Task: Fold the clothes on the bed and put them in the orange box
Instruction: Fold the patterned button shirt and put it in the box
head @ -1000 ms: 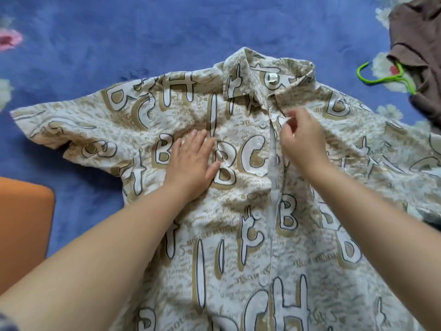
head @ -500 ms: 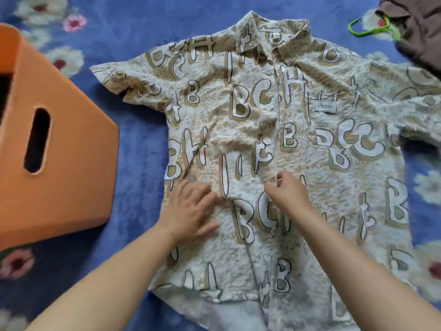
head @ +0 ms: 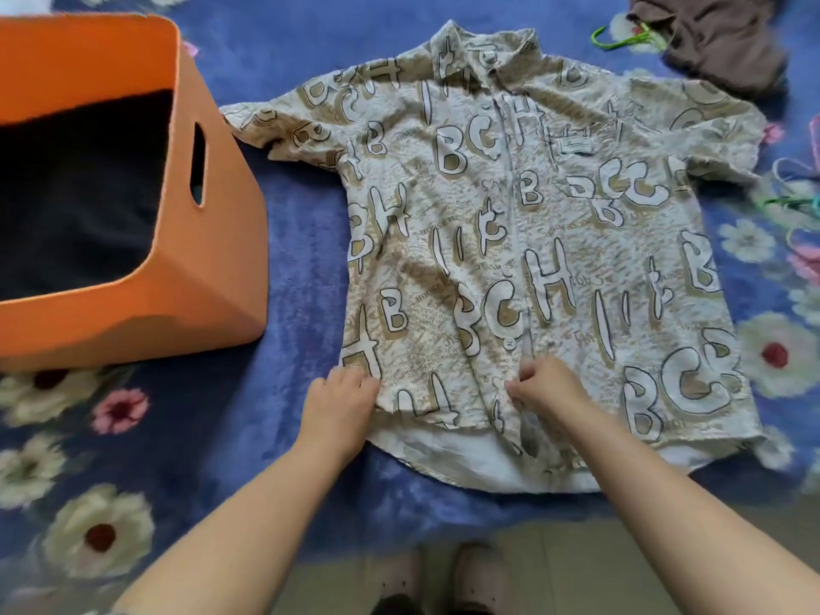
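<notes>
A short-sleeved cream and tan button-up shirt printed with large letters (head: 532, 241) lies face up and spread flat on a bed covered by a blue blanket with white and pink flowers (head: 293, 241). Its collar points to the far edge of the bed, its hem to the near edge.

The left hand (head: 339, 406) grips the shirt's side seam just above the hem, fingers curled into the cloth. The right hand (head: 548, 388) pinches the button placket near the hem, just below a white button.

An orange plastic box with a slot handle (head: 213, 277) stands near the bed's left edge, close to the shirt's sleeve but apart from it.

Likely risks: the front panels look unfastened near the hem, so pulling one side could drag the placket open and wrinkle the front. The hem sits near the bed's near edge, and a tug could slide it off.

Hard to make out: the box's inside is dark, with contents unclear. A crumpled brown garment (head: 719, 42) at the far right corner is cut off by the frame and lies beside a green plastic hanger (head: 621, 37). More hangers at the right edge are blurred. Feet show below, on the floor.
</notes>
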Tool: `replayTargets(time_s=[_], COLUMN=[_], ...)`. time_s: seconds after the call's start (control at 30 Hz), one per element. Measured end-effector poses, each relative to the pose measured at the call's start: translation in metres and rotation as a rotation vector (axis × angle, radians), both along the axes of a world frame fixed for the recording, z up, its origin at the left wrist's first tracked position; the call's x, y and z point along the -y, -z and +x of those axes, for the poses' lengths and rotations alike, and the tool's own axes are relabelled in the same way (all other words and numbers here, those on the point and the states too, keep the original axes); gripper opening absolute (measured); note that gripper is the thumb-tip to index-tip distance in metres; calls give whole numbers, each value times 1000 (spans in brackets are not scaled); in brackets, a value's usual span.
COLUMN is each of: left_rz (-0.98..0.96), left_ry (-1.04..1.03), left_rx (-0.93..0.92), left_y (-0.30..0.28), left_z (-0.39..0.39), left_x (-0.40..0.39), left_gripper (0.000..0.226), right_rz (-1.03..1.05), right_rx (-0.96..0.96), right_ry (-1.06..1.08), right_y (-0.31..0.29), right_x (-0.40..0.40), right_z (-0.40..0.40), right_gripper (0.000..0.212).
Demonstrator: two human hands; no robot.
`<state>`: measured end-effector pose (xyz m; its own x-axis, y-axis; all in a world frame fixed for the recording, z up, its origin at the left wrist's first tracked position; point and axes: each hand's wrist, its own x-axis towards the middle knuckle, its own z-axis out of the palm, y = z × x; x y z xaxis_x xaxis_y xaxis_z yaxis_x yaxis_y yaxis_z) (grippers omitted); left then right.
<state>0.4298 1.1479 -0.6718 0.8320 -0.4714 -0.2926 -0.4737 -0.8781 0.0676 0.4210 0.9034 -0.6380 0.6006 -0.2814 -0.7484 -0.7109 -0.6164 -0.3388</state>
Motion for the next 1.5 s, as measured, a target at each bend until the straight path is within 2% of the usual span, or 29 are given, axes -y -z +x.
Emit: replayTargets(time_s=[0.07, 0.1, 0.13, 0.17, 0.23, 0.3, 0.37, 0.4, 0.5, 0.57, 0.63, 0.67, 0.8, 0.87, 0.9, 0.93, 0.97, 1.0, 1.07, 1.13, 1.23, 1.3, 1.43, 1.5], left_rz=[66, 38, 28, 49, 10, 111, 140, 219, 276, 285, 334, 351, 422, 370, 279, 164, 78, 20, 69, 195, 201, 126, -34, -101], left_ry=[-7, -18, -57, -5, 162, 287, 270, 242, 166, 92, 73, 75, 48, 17, 18, 37, 41, 54, -25, -73, -111, -106, 65, 131], left_rx=[33, 17, -27, -68, -155, -186, -239, -288, -286, -314, -313, -325, -335, -278, -182, -80, -56, -26, -165, -341, -239, -135, -145, -178], left_y=[-12, -17, -17, -16, -28, -40, -41, -41, -37, -36, -31, -30, -32, -35, -35, -33, -33, -34, -29, -20, -19, -23, -31, -31], left_z=[1, 3, 2, 2, -3, -11, -21, -27, -32, -33, -33, -35, -36, -34, -32, -27, -25, -22, -22, -24, -19, -14, -17, -25], left_x=[-2, -4, -10, -15, -24, -31, -35, -34, -26, -20, -18, -15, -9, -4, 0, 5, 11, 17, 29, 40, 54, 63, 93, 111], left_gripper=[43, 35, 28, 28, 33, 37, 33, 36, 35, 35, 34, 34, 35, 30, 25, 19, 19, 25, 50, 59, 49, 35, 35, 35], right_rz=[56, 52, 16, -36, -151, -230, -277, -301, -370, -382, -376, -378, -522, -557, -521, -472, -438, -425, -401, -340, -229, -254, -360, -426], right_rx=[99, 158, 210, 234, 205, 121, 83, 72, 38, 50, 61, 61, 72, 203, 260, 279, 261, 223, 137, 92, 224, 315, 282, 325], right_ry=[84, 128, 156, 162, 76, -58, -136, -164, -244, -265, -245, -240, -342, -506, -589, -657, -723, -776, -838, -861, -755, -711, -948, -1023], right_y=[3, 5, 5, 6, 3, 0, -4, -5, -1, 6, 12, 15, 8, 3, 3, 5, 9, 15, 25, 28, 16, 6, 5, 13], right_x=[-1, -1, 1, 5, 14, 25, 33, 34, 29, 25, 23, 24, 16, 13, 12, 11, 11, 13, 19, 25, 32, 46, 85, 98], right_z=[-7, -10, -16, -19, -31, -39, -47, -50, -57, -61, -62, -64, -70, -71, -71, -69, -68, -67, -64, -60, -50, -44, -55, -66], right_gripper=[26, 27, 29, 29, 28, 28, 33, 35, 34, 26, 9, 9, 39, 52, 57, 60, 61, 59, 59, 66, 56, 53, 55, 70])
